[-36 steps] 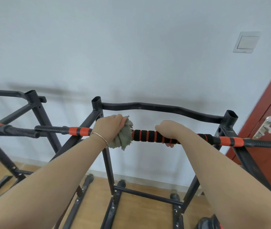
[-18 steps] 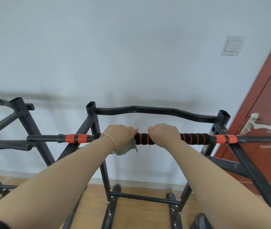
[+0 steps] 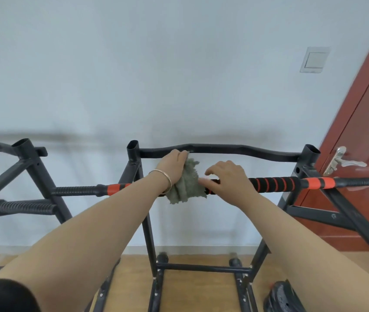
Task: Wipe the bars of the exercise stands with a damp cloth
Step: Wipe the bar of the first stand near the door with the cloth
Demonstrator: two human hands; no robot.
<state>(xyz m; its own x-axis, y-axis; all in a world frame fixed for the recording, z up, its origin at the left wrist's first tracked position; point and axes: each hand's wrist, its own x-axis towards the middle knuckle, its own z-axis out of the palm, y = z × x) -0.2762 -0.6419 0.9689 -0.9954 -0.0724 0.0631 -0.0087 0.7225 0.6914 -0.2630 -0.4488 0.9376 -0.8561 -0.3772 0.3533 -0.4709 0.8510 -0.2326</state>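
Padded bar of the exercise stand, black foam ringed with orange, runs from 9 to 3 o'clock across my head view, just below centre. My left hand is clenched on the grey-green cloth, which hangs bunched and frayed over the foam. My knuckles sit up against the curved upper bar at 12 o'clock. My right hand, fingers loose and spread, rests on the foam at 3 o'clock of the cloth, gripping nothing. I judge the bare black upper bar is the stretch in hand. Next, the cloth must wrap it and slide toward the door at 3 o'clock. A second stand waits at 9 o'clock.
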